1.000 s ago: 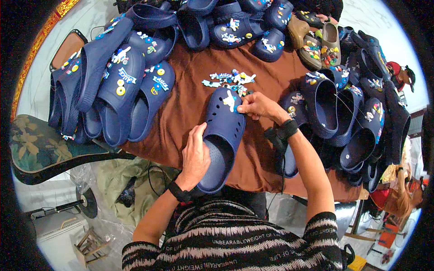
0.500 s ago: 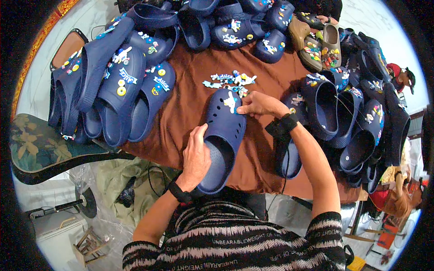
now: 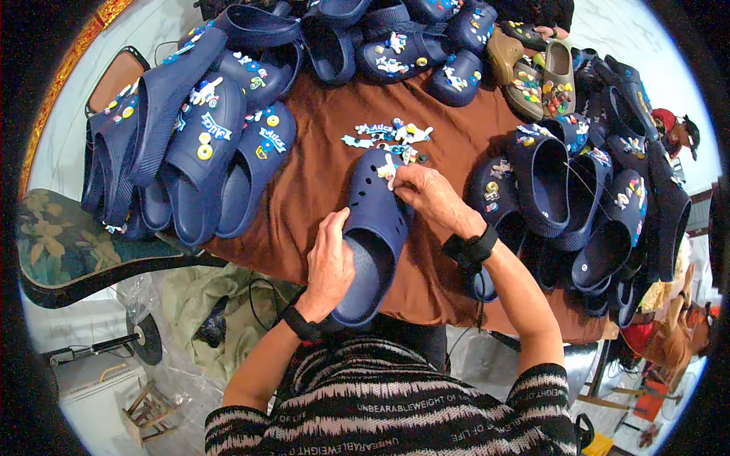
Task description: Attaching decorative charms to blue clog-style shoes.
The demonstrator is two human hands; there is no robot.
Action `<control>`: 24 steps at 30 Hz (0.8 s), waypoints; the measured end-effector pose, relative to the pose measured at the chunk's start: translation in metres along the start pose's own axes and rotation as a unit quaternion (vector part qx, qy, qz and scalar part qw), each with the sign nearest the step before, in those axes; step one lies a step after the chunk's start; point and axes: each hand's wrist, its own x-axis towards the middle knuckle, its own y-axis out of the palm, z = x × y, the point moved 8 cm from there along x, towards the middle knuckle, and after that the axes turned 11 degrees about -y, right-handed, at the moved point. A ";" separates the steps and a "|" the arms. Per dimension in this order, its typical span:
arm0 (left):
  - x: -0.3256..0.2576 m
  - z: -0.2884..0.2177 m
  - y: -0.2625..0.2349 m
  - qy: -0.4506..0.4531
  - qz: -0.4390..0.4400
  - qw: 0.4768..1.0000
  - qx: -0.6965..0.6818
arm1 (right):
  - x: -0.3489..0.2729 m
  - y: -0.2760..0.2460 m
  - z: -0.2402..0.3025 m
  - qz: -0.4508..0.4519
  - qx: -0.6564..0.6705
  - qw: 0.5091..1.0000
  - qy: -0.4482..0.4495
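Observation:
A navy clog [image 3: 374, 216] with vent holes lies before me, toe pointing away. My left hand [image 3: 331, 257] grips its left side near the opening, fingers curled over the edge. At the toe, my right hand [image 3: 432, 196] has its fingers closed around the edge of a white figure-shaped shoe charm [image 3: 387, 172], which sits over the holes. The fingers partly cover the charm, and I cannot see how far its back is in a hole. Just past the toe is a small pile of loose charms [image 3: 391, 135] in white, blue and yellow.
Brown cloth [image 3: 319, 144] covers the table. Decorated navy clogs [image 3: 201, 144] are heaped at left, with more clogs [image 3: 540, 182] at right and along the back. Brown clogs [image 3: 557, 80] stand at the far right. Another person's hand [image 3: 549, 32] shows at the back.
My right hand has shifted slightly and turned over the toe, now covering more of the white charm. The left hand and the clog stay in place.

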 end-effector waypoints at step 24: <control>0.000 -0.001 0.000 -0.012 0.006 1.000 -0.005 | 0.017 0.001 0.014 -0.057 -0.115 0.991 -0.031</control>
